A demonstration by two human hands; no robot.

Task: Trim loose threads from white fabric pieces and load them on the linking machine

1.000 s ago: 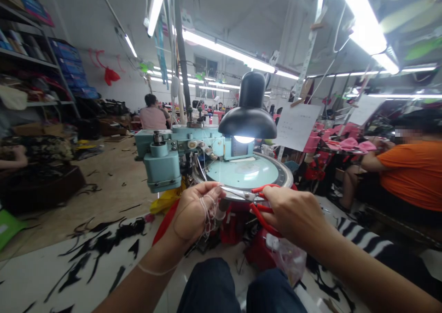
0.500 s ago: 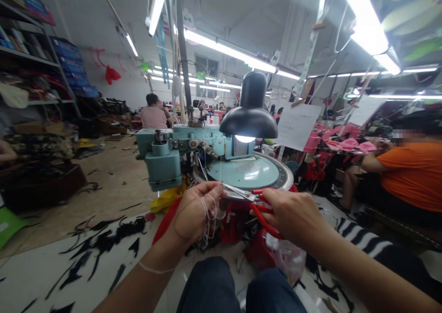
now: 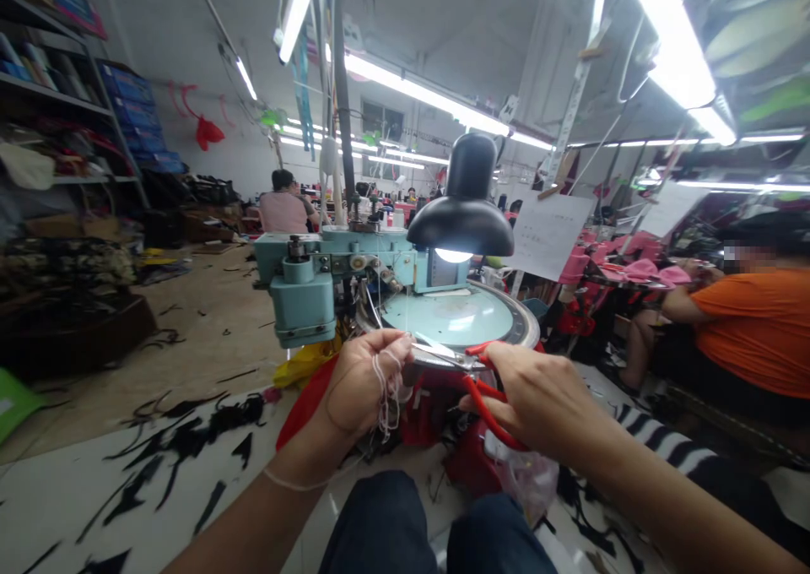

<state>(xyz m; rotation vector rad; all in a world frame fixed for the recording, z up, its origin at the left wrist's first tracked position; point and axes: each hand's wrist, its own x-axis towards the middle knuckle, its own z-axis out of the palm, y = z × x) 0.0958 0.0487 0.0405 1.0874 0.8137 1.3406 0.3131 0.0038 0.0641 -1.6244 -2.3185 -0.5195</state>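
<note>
My left hand (image 3: pixel 367 381) is closed on a tangle of white thread (image 3: pixel 388 392), its thumb and forefinger pinched together. One strand loops loosely over the left wrist. Red-handled scissors (image 3: pixel 488 405) are in my right hand (image 3: pixel 545 388), fingers through and around the handles. Their blades (image 3: pixel 440 351) point left, and the tips reach the pinched left fingertips. Just beyond both hands stands a teal machine (image 3: pixel 304 304) with a round dial plate (image 3: pixel 452 316) and a toothed metal rim. A thin thread runs down from the machine's head towards my left fingertips.
A black lamp (image 3: pixel 465 211) shines over the plate. Dark fabric scraps (image 3: pixel 190 430) litter the floor at left. Red and yellow cloth (image 3: pixel 304 370) lies below the machine. A person in orange (image 3: pixel 756 321) sits at right, another in pink (image 3: pixel 282 212) farther back. Striped fabric (image 3: pixel 664 439) lies at right.
The scissors' handles and my right hand have shifted slightly right and down. The scissors' tips stay by my left fingertips, which still pinch the thread. The camera view has shifted slightly.
</note>
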